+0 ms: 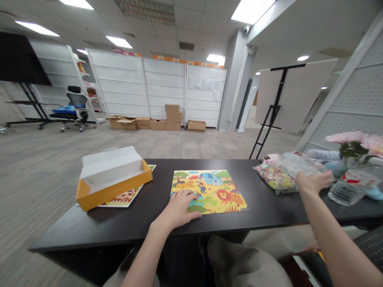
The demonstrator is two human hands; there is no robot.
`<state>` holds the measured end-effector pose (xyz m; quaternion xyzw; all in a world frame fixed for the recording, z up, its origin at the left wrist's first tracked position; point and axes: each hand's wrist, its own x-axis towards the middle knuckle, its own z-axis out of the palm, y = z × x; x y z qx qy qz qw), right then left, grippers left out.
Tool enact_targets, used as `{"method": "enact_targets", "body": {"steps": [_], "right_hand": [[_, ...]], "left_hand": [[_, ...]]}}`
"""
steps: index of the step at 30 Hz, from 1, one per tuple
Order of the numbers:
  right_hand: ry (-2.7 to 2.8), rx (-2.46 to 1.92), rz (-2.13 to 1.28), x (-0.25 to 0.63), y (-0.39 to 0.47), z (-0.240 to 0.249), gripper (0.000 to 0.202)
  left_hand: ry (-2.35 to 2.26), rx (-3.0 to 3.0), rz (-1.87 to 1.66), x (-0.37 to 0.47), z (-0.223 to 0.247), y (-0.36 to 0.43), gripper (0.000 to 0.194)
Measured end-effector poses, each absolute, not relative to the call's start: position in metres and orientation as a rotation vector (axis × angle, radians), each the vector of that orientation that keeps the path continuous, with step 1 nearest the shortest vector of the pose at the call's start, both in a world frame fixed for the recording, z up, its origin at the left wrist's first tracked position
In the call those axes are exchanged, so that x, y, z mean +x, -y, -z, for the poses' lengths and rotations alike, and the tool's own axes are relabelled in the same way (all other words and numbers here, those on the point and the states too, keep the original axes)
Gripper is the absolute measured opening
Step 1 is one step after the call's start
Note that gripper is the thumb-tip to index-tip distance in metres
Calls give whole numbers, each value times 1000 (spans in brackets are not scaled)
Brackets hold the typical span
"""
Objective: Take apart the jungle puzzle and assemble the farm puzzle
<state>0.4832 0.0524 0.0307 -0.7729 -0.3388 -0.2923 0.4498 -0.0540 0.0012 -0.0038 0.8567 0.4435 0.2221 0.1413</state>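
My left hand (183,206) lies flat on the lower left part of an animal picture puzzle (220,193), fingers spread and holding nothing. Lions, a blue elephant and trees are printed on its yellow ground; the hand covers some of it. Off to the right, my right hand (314,182) is at the clear plastic bags (278,171), its fingers stretched out to the right. Whether it presses on the plastic or hovers just above, I cannot tell. Colourful small contents show through the nearest bag.
An open yellow box (119,187) rests at the left on a giraffe-print sheet (127,199). A ribbed clear plastic container (347,193) and pink flowers (347,137) stand at the right. The black table's (149,225) front edge runs just above my legs.
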Motion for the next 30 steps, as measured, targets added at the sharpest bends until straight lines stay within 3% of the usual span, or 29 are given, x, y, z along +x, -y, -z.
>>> {"method": "enact_targets", "body": {"steps": [2, 4, 7, 9, 13, 25, 30], "right_hand": [[723, -1889, 697, 462, -46, -40, 91], [893, -1768, 720, 431, -42, -48, 75], [1268, -1795, 282, 374, -43, -52, 42], [1512, -1886, -28, 336, -47, -46, 31], [1846, -2048, -152, 276, -57, -22, 17], [1803, -2016, -362, 226, -47, -13, 36], [2025, -1567, -629, 189, -30, -23, 35]], "left_hand": [[-1282, 2478, -622, -56, 4, 1, 56], [-1306, 2482, -612, -57, 3, 3, 57], [-1348, 2516, -582, -57, 0, 5, 54], [-1354, 2561, -557, -56, -1, 6, 50], [-1369, 2610, -517, -54, -4, 10, 49], [-1506, 2718, -347, -58, -4, 14, 44], [-1520, 2719, -351, -58, -2, 16, 42]]}}
